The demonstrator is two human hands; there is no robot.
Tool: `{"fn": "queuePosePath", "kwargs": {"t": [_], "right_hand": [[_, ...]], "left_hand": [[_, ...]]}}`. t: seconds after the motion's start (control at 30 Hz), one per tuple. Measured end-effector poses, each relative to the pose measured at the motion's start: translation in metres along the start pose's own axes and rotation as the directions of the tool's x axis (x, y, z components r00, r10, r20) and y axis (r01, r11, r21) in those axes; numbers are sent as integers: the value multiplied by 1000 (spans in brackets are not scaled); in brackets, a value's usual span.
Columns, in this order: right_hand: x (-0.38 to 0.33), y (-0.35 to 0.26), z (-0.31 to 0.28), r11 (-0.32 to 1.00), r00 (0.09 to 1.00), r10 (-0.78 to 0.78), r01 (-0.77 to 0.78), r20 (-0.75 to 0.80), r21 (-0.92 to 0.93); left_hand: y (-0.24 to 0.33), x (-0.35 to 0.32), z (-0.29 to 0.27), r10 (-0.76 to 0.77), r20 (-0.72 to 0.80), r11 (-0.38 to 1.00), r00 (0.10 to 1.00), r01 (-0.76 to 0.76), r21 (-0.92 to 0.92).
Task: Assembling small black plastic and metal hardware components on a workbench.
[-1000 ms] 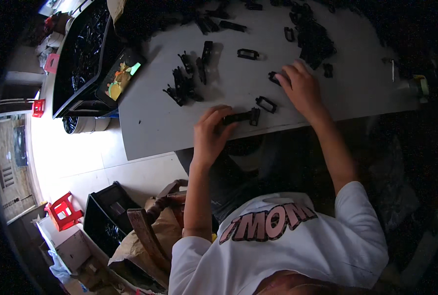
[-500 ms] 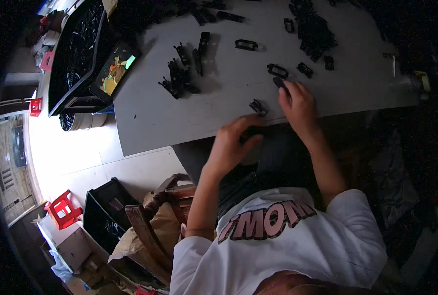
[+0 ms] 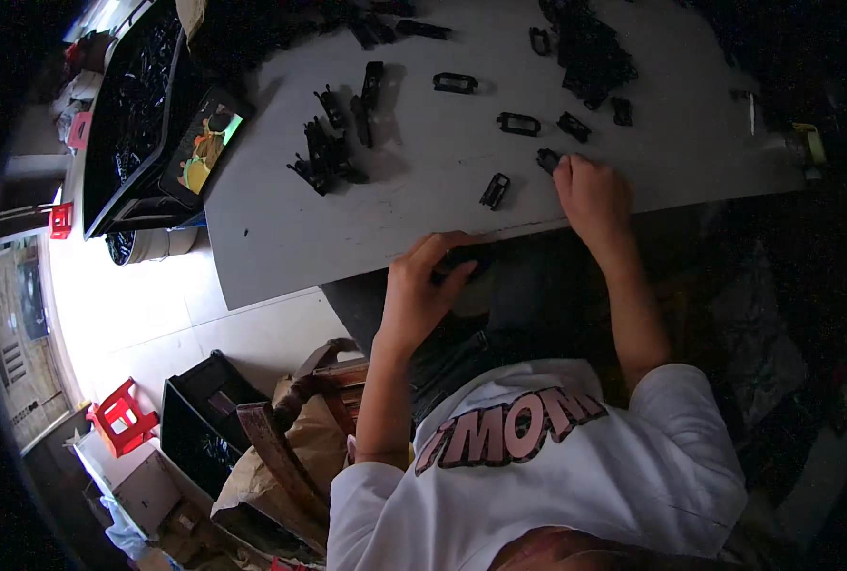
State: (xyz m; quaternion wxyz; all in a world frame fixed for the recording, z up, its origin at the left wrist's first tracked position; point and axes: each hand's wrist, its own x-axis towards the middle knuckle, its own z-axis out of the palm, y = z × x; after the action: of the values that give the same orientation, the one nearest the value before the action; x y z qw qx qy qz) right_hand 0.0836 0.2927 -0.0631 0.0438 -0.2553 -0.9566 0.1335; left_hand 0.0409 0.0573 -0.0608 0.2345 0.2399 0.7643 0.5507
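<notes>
At the near edge of the grey table (image 3: 281, 224), my left hand (image 3: 421, 290) is curled, thumb and fingers bent around a dark shape that I cannot make out against the dark background. Farther right, my right hand (image 3: 596, 198) pinches a small black plastic part (image 3: 548, 160) at the tabletop. Between the two hands lies a black frame-shaped part (image 3: 495, 191). Just beyond the right hand are another black frame (image 3: 518, 124) and a small black piece (image 3: 574, 127).
A clump of black parts (image 3: 326, 157) stands at left, and a larger dark pile (image 3: 594, 57) lies at the far right. A phone (image 3: 204, 143) with a lit screen leans on a black bin (image 3: 128, 124). Below are a wooden chair (image 3: 281, 466) and a red stool (image 3: 122, 419).
My right hand has moved slightly right and nearer with the small black part. The left hand has drawn left, away from the frame-shaped part. The whole view has shifted slightly.
</notes>
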Motion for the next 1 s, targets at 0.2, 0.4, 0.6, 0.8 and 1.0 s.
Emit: {"fn": "queuePosePath", "kwargs": {"t": [0.2, 0.4, 0.6, 0.8, 1.0], "right_hand": [[16, 4, -19, 981, 997, -15, -1, -79, -194], [46, 42, -4, 957, 940, -259, 280, -222, 73], [26, -6, -22, 769, 933, -337, 351, -127, 534], [8, -34, -33, 593, 857, -515, 379, -28, 710], [9, -34, -17, 117, 935, -295, -170, 198, 978]], "left_hand": [[-8, 0, 0, 130, -50, 989, 990, -126, 83], [0, 10, 0, 120, -86, 992, 989, -117, 40], [8, 52, 1, 170, -261, 980, 950, -191, -56], [25, 72, 9, 68, 14, 980, 998, -64, -188], [17, 68, -5, 301, -89, 943, 949, -311, -119]]}}
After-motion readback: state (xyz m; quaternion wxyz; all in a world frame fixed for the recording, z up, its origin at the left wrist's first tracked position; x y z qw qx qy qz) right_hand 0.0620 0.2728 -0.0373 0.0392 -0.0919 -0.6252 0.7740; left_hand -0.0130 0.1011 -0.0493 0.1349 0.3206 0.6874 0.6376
